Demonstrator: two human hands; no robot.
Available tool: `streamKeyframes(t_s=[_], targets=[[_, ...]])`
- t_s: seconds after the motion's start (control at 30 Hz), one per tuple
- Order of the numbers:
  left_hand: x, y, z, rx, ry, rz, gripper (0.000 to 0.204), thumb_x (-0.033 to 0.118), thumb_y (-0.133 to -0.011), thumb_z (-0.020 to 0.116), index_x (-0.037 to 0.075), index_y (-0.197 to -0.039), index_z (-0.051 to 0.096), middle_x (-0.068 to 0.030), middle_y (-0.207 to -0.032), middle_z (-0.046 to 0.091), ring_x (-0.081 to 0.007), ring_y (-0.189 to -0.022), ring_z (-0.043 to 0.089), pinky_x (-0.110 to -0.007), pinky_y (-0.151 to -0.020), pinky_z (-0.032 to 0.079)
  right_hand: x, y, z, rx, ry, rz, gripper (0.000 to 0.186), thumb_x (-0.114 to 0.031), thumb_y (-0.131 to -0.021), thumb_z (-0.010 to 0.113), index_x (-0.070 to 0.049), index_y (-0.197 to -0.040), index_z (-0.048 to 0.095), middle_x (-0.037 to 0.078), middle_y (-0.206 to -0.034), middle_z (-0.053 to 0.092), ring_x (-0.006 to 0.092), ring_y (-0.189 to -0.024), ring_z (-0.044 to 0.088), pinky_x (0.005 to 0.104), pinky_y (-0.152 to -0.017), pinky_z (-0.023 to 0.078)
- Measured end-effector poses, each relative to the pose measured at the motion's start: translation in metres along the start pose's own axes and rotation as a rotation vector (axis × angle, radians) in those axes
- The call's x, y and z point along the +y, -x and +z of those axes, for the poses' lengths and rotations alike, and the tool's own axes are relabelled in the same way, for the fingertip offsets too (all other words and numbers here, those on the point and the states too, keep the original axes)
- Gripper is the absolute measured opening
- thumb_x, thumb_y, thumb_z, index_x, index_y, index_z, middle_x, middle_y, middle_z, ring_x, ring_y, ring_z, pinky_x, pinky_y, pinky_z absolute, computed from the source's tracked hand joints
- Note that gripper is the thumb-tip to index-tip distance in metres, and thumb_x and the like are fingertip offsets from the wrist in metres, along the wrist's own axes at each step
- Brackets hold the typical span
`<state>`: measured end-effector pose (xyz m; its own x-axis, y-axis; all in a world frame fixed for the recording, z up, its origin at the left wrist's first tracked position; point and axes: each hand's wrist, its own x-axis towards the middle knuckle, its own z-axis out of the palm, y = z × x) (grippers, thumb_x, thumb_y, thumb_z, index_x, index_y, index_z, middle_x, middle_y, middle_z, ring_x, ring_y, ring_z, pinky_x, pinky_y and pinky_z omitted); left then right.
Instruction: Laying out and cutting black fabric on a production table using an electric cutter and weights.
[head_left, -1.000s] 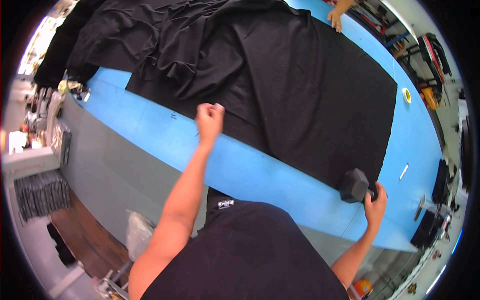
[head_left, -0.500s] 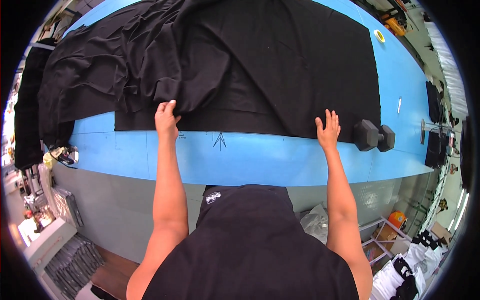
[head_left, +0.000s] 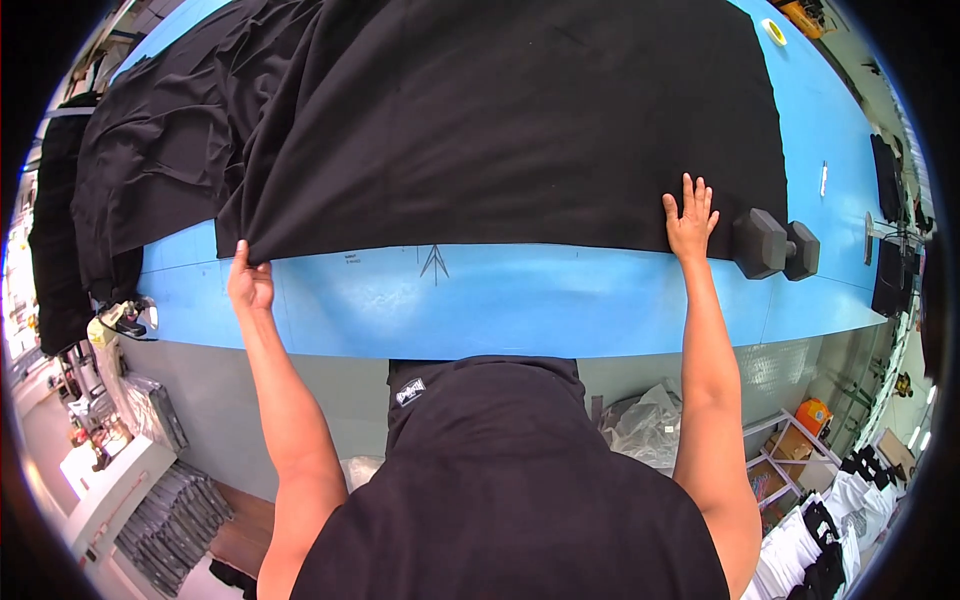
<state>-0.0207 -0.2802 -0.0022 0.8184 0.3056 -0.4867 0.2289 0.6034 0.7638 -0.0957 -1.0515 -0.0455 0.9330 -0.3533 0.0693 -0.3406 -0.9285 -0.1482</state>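
Observation:
A large sheet of black fabric lies across the blue table, smooth in the middle and bunched into folds at the left. At the left end of its near edge, my left hand pinches the cloth between thumb and fingers. My right hand rests flat on the fabric near its right end, fingers spread. Just right of that hand, a black hex dumbbell sits partly on the fabric's near right corner.
A roll of yellow tape lies at the table's far right, with a small white pen-like item nearer. Arrow-shaped lines are drawn on the tabletop. Below right stands a rack with an orange object and piled white garments.
My left hand has moved left and nearer, drawing the fabric's near edge out; the loose folds in the middle have flattened. The right hand stays flat beside the dumbbell.

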Motion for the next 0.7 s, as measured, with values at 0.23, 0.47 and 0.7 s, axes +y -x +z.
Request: streamKeyframes(t_s=[0.23,0.47,0.7], targets=[[-0.027,-0.007,-0.004,-0.018,-0.135,-0.023,0.021,0.009,-0.095,0.067,0.005,-0.115,0.061,-0.0045,-0.105,0.069,-0.0133,-0.079,0.062,-0.026,-0.062,0.049,-0.04,0.02,-0.002,0.018,-0.072,0.043,0.072,-0.068,-0.096,0.043,-0.029,-0.156,0.033,0.009,-0.165,0.023,0.0328,-0.153,0.015,0.0676,-0.116,0.007],[0.003,-0.012,0.009,-0.068,-0.381,0.138,0.018,0.014,-0.096,0.068,0.006,-0.109,0.06,-0.0025,-0.087,0.066,-0.0108,-0.061,0.058,-0.024,-0.054,0.047,-0.097,0.04,0.004,-0.041,-0.07,-0.059,0.073,-0.071,-0.095,0.04,-0.032,-0.156,0.032,0.005,-0.166,0.02,0.0316,-0.153,0.012,0.0672,-0.116,0.003],[-0.009,-0.02,0.0,0.052,-0.845,0.25,0.022,0.024,-0.096,0.07,0.006,-0.094,0.057,-0.001,-0.069,0.057,-0.0074,-0.053,0.052,-0.022,-0.046,0.042,-0.104,0.042,0.005,-0.056,-0.015,-0.052,0.072,-0.071,-0.095,0.04,-0.033,-0.156,0.032,0.005,-0.166,0.02,0.0316,-0.154,0.012,0.068,-0.116,0.003]])
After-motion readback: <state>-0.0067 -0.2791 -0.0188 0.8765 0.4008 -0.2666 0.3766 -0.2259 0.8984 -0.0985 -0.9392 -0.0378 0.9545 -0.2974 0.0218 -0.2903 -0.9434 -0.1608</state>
